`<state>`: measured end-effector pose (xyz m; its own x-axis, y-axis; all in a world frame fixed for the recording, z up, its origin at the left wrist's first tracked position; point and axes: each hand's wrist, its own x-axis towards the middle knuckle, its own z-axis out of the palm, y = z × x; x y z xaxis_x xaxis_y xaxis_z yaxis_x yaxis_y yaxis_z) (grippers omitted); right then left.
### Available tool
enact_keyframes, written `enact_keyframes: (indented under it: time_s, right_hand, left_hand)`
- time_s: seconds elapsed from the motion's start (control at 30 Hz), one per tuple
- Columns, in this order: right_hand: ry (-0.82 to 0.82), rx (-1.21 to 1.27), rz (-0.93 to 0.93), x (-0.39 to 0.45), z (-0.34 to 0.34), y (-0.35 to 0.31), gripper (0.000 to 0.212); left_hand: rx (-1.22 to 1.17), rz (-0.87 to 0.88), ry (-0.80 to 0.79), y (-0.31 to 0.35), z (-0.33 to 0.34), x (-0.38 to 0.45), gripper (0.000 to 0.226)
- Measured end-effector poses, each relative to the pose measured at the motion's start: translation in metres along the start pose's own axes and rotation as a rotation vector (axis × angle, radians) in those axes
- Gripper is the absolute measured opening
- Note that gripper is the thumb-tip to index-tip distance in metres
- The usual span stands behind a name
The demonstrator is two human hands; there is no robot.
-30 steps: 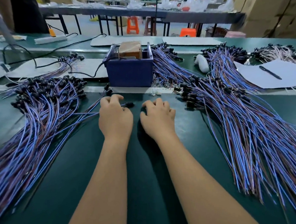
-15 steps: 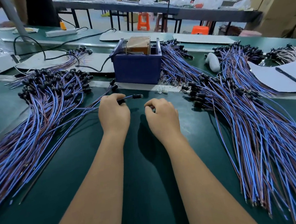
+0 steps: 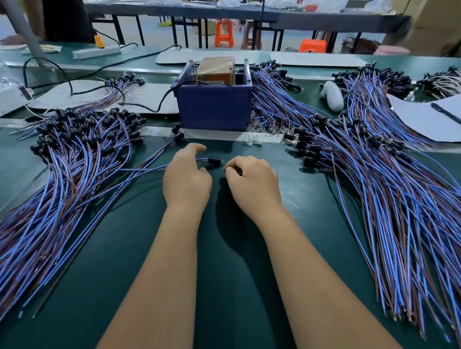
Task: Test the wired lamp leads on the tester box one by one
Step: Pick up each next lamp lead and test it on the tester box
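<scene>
While the head view looked down across the green tabletop [image 3: 229,281], the left hand [image 3: 186,180] gripped a single lamp lead [image 3: 214,160] just behind its black socket, index finger lifted and the other fingers curled round the wire. The right hand [image 3: 252,182] sat just beside that socket with its fingertips bunched together; it seemed to pinch something small, though the view was too poor to tell what. The blue tester box [image 3: 215,105] stood behind both hands, apart from them, with a black cable running into it. The held lead touched nothing on the box.

As for progress, a large heap of leads [image 3: 71,161] lay on the left and another heap [image 3: 384,182] fanned out on the right (which of them was the tested lot could not be read from this view). More bundles [image 3: 374,78] waited farther back beside a sheet of paper [image 3: 432,121] and a pen [image 3: 449,114]. Judging by that, the work was well under way, with many leads probably still to go and this one not yet at the box.
</scene>
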<state>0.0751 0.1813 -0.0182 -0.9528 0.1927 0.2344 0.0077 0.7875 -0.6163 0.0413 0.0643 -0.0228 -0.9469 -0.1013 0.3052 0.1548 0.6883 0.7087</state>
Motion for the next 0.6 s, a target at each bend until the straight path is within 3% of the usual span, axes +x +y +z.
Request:
enact_keyframes:
  time_s: [0.1,0.27,0.37,0.43,0.5,0.6]
  right_hand:
    - [0.003,-0.008,-0.004,0.0,0.0,0.001,0.026]
    - [0.041,0.043,-0.019,0.0,0.001,0.001,0.024]
    - [0.072,0.267,0.021,-0.002,-0.001,0.001,0.02]
    - [0.067,0.459,0.077,-0.001,-0.003,-0.001,0.021]
    - [0.016,0.757,0.144,0.0,-0.005,-0.005,0.028]
    - [-0.139,1.234,0.217,0.005,-0.009,-0.007,0.026]
  left_hand:
    - [-0.033,0.011,-0.014,-0.001,0.002,0.0,0.037]
    - [-0.178,0.03,0.117,0.003,-0.001,-0.001,0.022]
    - [-0.5,0.031,0.128,0.013,-0.003,0.001,0.018]
    - [-0.894,-0.051,0.029,0.022,-0.005,0.001,0.021]
    - [-1.256,-0.133,-0.181,0.029,-0.007,-0.002,0.038]
    - [-1.448,-0.173,-0.505,0.035,-0.009,-0.008,0.059]
